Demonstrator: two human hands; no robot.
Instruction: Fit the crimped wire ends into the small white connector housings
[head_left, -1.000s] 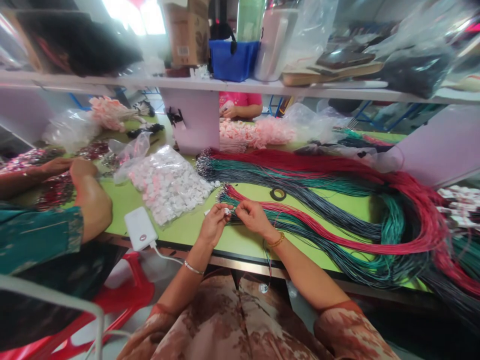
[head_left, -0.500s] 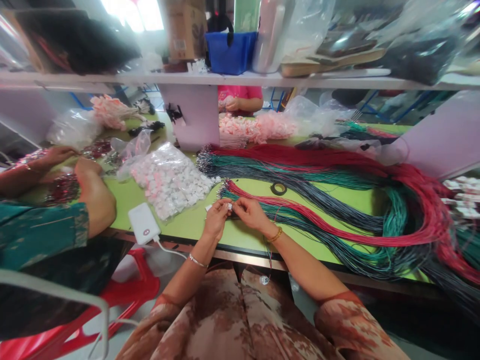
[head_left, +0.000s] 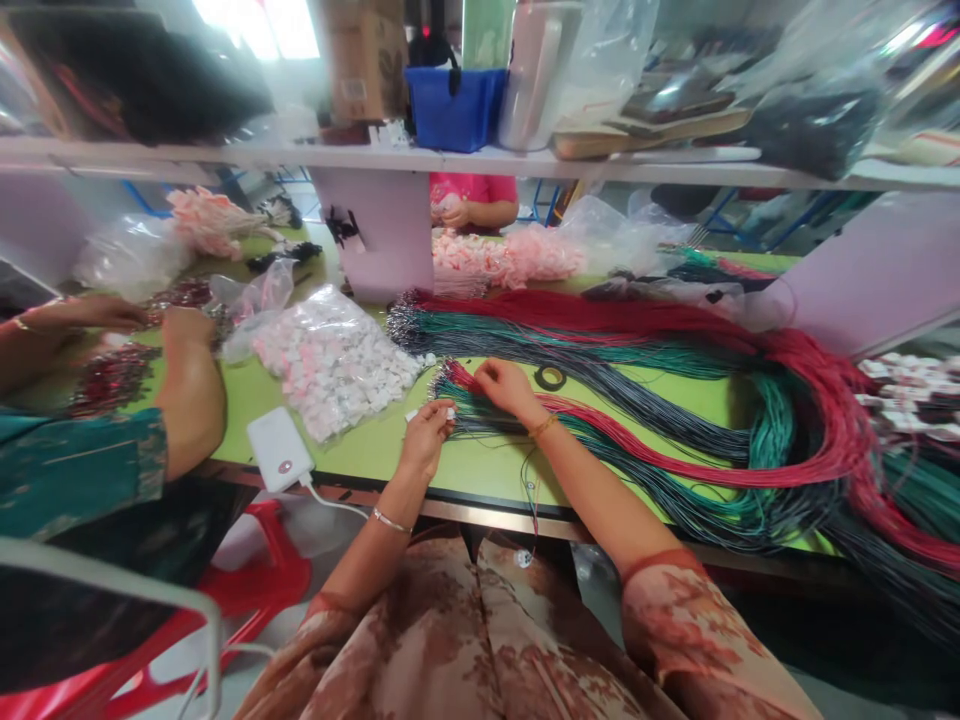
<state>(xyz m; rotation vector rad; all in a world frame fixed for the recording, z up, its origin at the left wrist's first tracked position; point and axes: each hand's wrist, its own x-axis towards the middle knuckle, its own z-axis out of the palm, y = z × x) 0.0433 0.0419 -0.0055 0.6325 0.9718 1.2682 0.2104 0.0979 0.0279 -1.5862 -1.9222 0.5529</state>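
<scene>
Currently, from my remote seat, I make out the left hand (head_left: 426,437) with thumb and forefinger pinching a small white connector (head_left: 451,413), which sits right at the fingertips. Up and to the right of that pinch, the right hand (head_left: 511,388) bends over the red wires (head_left: 637,452), its fingertips drawn close together at the bundle near the wire ends; I cannot tell whether they grip a strand. The silvery tips (head_left: 439,382) of this bundle lie just left of the right fingers and a little beyond the left ones. Green and dark wires (head_left: 656,497) run alongside the red, on my side of the right fingers, and sweep away to their right.

Beyond both hands' fingers I see a second, thicker wire bundle (head_left: 600,308) stretched across the green tabletop (head_left: 480,478). A dark tape roll (head_left: 550,377) lies just right of the right fingers. To the left of the left fingers sits a clear bag (head_left: 337,365) full of small white pieces, and farther left, nearer me, a white power bank (head_left: 279,450). A co-worker's arm (head_left: 191,390) rests well left of these fingers.
</scene>
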